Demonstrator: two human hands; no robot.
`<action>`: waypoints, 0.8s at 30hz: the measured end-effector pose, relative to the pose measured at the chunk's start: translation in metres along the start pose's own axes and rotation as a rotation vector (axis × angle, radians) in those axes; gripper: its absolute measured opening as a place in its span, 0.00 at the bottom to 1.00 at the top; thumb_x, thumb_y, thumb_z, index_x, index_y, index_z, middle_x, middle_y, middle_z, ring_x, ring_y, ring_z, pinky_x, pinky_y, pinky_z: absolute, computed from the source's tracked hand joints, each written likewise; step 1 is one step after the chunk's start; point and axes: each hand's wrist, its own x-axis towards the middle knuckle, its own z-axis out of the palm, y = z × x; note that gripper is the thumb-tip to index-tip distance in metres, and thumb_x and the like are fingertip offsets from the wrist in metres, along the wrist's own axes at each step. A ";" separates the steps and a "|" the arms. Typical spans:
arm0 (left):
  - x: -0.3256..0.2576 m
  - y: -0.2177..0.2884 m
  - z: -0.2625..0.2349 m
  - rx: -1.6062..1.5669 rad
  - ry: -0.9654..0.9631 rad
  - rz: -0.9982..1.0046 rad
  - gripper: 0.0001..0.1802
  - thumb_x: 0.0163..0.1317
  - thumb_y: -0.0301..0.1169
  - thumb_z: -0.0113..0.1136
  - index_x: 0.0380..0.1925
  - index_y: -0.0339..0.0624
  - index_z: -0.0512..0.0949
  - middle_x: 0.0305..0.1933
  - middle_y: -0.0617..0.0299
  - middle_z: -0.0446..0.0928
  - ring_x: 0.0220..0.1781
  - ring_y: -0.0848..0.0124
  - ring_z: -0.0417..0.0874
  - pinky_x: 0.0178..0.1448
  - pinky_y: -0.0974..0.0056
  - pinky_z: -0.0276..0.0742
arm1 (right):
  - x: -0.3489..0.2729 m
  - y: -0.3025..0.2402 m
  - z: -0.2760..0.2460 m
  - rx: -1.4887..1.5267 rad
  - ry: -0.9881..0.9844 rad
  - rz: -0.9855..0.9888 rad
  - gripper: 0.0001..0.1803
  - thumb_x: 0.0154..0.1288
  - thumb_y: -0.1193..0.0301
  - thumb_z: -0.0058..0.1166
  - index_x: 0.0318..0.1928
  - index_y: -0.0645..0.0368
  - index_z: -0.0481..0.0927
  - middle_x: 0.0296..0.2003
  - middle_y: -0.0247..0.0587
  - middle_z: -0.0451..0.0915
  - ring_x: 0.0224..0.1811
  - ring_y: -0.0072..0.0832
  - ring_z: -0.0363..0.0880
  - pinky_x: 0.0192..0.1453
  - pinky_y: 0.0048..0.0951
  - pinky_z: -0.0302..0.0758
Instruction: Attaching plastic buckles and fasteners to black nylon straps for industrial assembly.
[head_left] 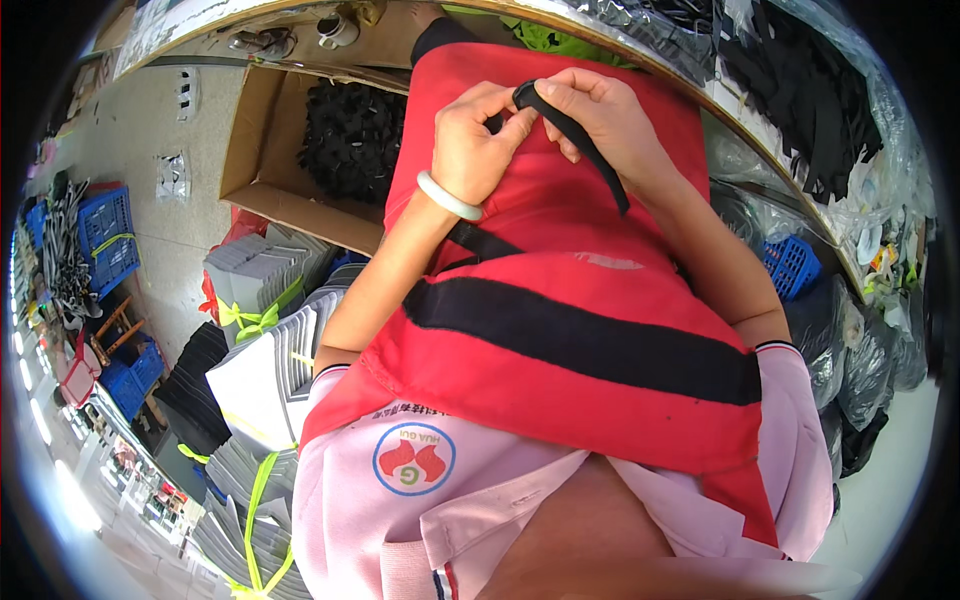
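Both hands meet above the red apron (560,230) on my lap, working on one black strap (585,140). My left hand (475,140), with a pale bangle at the wrist, pinches the strap's looped end between thumb and fingertips. My right hand (610,115) grips the strap near the same loop, thumb on top. From there the strap's free end hangs down below the right palm, toward the wrist. The exact fold at the fingertips is partly hidden by the fingers.
Left of my lap stands an open cardboard box (290,215) filled with small black pieces. Grey sheet bundles (265,390) tied with yellow-green ribbon lie nearer. A workbench edge (740,130) curves along the far right, bearing black straps (810,100). Blue crates (108,235) stand far left.
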 end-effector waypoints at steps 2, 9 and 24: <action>-0.001 -0.001 0.000 -0.011 -0.016 0.013 0.09 0.52 0.21 0.67 0.36 0.37 0.83 0.29 0.58 0.80 0.28 0.69 0.78 0.34 0.68 0.72 | 0.002 0.007 -0.001 -0.077 0.057 -0.035 0.14 0.69 0.64 0.54 0.46 0.62 0.76 0.24 0.34 0.78 0.19 0.16 0.72 0.23 0.17 0.70; -0.006 -0.001 -0.005 0.145 -0.006 0.124 0.09 0.54 0.24 0.65 0.37 0.36 0.82 0.28 0.53 0.78 0.29 0.59 0.81 0.33 0.62 0.75 | 0.008 0.017 -0.008 -0.041 -0.002 -0.054 0.23 0.69 0.62 0.54 0.58 0.65 0.71 0.25 0.34 0.78 0.22 0.17 0.74 0.26 0.18 0.71; -0.013 -0.004 -0.006 -1.012 -0.096 -0.700 0.13 0.66 0.29 0.58 0.46 0.31 0.79 0.34 0.59 0.80 0.29 0.72 0.81 0.29 0.71 0.77 | 0.013 0.024 -0.024 -0.078 -0.103 -0.016 0.14 0.70 0.65 0.52 0.48 0.61 0.79 0.30 0.31 0.77 0.29 0.17 0.75 0.36 0.18 0.73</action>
